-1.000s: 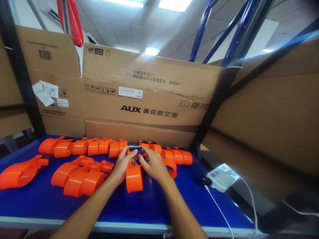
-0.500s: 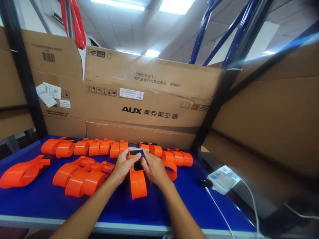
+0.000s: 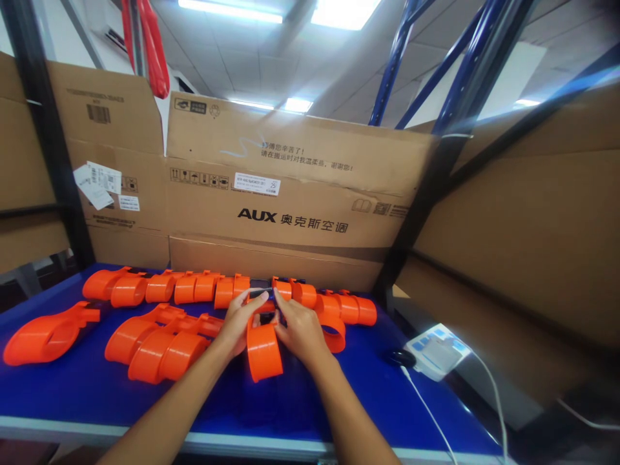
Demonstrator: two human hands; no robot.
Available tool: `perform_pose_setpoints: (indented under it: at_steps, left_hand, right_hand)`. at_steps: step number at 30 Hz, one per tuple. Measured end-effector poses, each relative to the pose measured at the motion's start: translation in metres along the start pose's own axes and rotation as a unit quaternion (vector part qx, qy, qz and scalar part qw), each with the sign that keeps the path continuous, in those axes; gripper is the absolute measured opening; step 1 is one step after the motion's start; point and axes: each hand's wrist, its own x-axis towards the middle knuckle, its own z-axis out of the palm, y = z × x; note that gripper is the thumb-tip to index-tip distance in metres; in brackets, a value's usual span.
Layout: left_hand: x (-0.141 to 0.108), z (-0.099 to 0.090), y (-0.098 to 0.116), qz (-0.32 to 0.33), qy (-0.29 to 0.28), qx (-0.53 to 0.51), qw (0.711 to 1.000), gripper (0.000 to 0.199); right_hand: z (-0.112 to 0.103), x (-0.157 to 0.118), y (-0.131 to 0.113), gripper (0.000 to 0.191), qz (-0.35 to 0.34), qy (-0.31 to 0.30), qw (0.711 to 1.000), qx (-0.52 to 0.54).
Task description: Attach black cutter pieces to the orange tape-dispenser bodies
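Observation:
Between my hands, an orange plastic ring-shaped part hangs over the blue table, its round band facing down towards me. A dark flat piece sits at its upper end, partly covered by fingers. My left hand is closed on the left side of the part, thumb across the top near the dark piece. From the right, my right hand grips the same upper end with thumb and fingers. What the fingertips press on is partly hidden.
Similar orange parts line the back of the blue table; more lie at the left and centre left. A white device with cables and a black object lie at right. Cardboard walls the back.
The orange part has tilted and shifted slightly left and up. The dark piece's top face, plain before, now shows only as a thin strip. Both hands keep their hold.

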Motion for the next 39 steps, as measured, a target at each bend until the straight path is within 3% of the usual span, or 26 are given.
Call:
perform_pose_setpoints:
  at_steps: [10,16,21,26,32,35,39]
  left_hand:
    - [0.005,-0.007,-0.009,-0.015,-0.011,0.016,1.000,0.046]
    - [0.004,-0.007,-0.007,0.025,-0.012,0.055,0.998,0.042]
    - [0.003,-0.007,-0.005,0.059,-0.032,0.096,0.993,0.044]
    - [0.004,-0.010,-0.005,0.056,-0.047,0.108,0.991,0.044]
    - [0.005,-0.010,0.000,0.022,-0.032,0.060,0.997,0.046]
    - [0.006,-0.011,0.002,0.024,-0.006,0.042,0.999,0.047]
    - [0.007,-0.012,0.002,0.031,0.003,0.022,0.999,0.046]
  right_hand:
    - [0.008,-0.005,0.000,0.067,-0.012,0.018,0.999,0.034]
    - [0.002,-0.004,0.001,0.055,-0.003,0.034,0.996,0.079]
    - [0.000,-0.003,-0.001,0.039,0.038,0.068,0.985,0.155]
    - [-0.004,-0.002,-0.008,0.029,0.069,0.058,0.975,0.201]
    - [-0.013,0.002,0.001,0.030,0.206,0.120,0.928,0.286]
    - [-0.014,0.004,0.008,0.026,0.212,0.100,0.940,0.247]
    - [-0.015,0.004,0.010,0.015,0.160,0.013,0.964,0.211]
